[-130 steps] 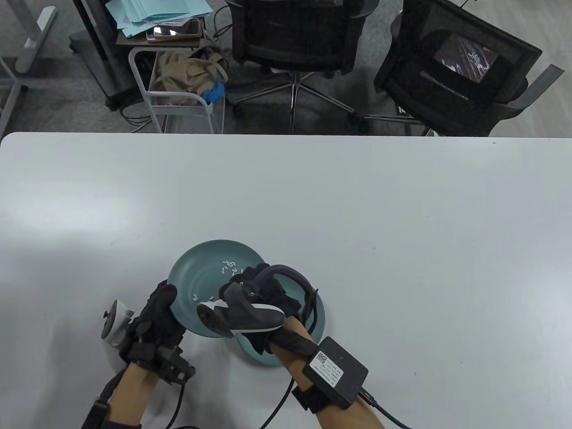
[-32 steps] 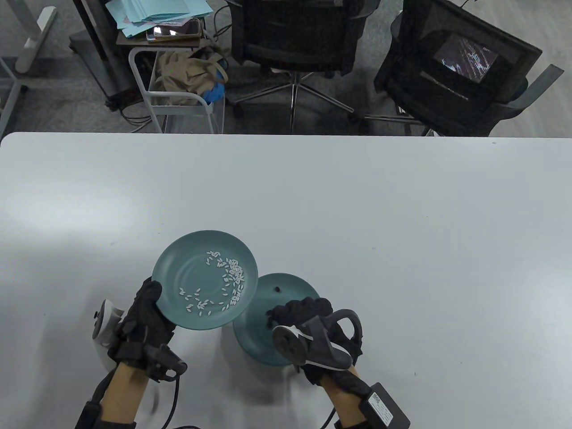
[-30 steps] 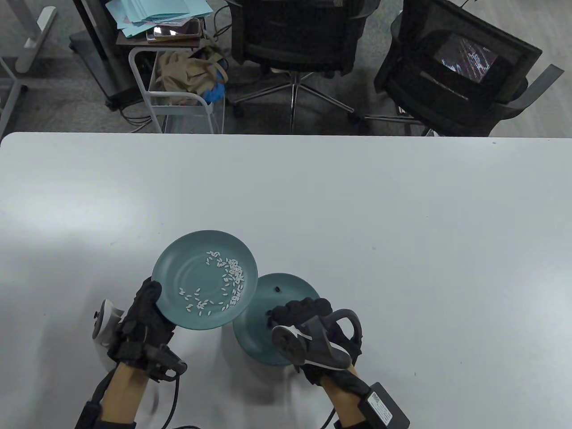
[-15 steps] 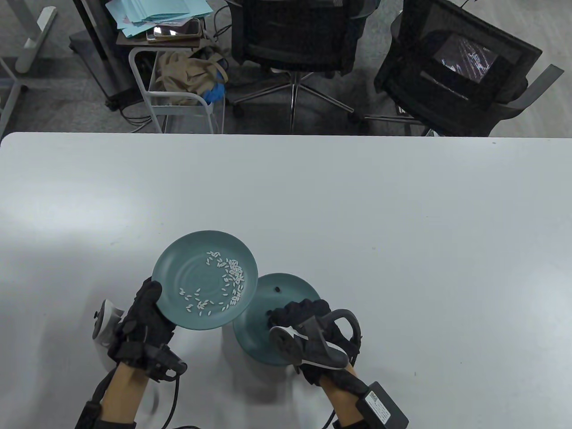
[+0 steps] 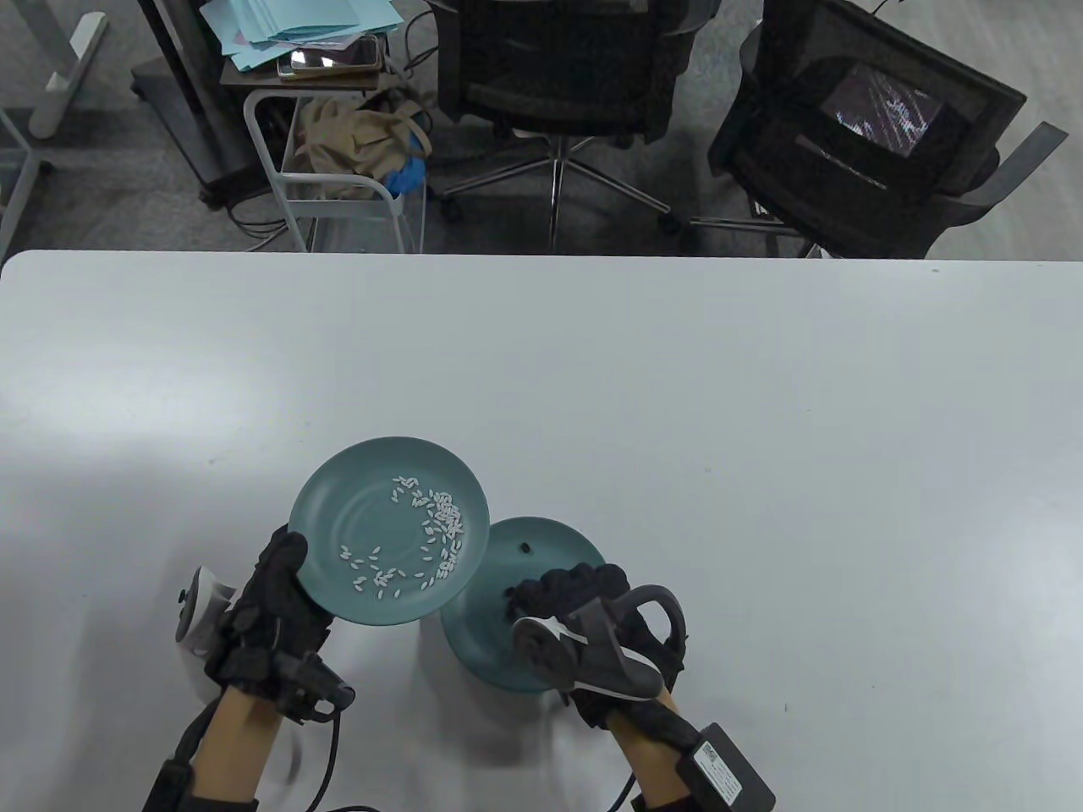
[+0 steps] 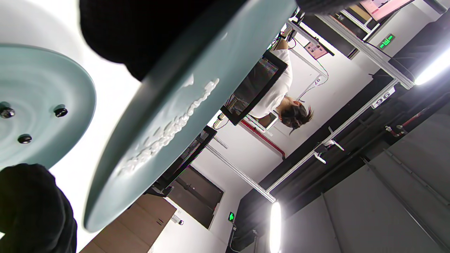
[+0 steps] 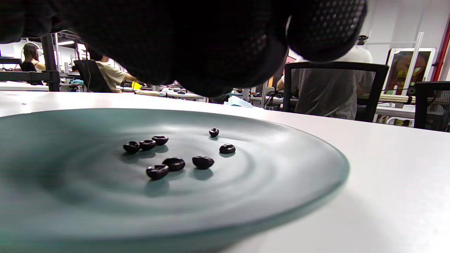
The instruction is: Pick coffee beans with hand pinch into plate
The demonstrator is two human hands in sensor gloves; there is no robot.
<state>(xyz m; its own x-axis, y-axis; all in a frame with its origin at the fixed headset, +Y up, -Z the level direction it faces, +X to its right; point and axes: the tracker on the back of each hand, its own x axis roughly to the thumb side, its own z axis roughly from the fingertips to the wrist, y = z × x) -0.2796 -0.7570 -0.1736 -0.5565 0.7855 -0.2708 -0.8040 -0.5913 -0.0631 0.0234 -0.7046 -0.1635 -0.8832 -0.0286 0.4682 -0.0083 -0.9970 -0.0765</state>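
My left hand (image 5: 288,567) grips the near-left rim of a teal plate (image 5: 355,507) and holds it above the table; white grains (image 5: 436,516) lie scattered on it. A second teal plate (image 5: 508,651) sits on the table just right of it, partly under the held plate. Several dark coffee beans (image 7: 174,163) lie in it, and one bean (image 5: 526,548) shows in the table view. My right hand (image 5: 541,596) hovers over this lower plate with its fingers (image 7: 211,45) bunched together; nothing shows between them. The left wrist view shows the held plate (image 6: 211,70) and the lower plate (image 6: 70,80).
The white table (image 5: 677,381) stretches far and right of the plates. A black box (image 5: 732,770) is strapped to my right forearm. Two office chairs (image 5: 558,68) and a wire cart (image 5: 338,169) stand beyond the table's far edge.
Since 4.3 s ago my right hand has moved from over the held plate to over the lower plate. Over the last second nothing has visibly moved.
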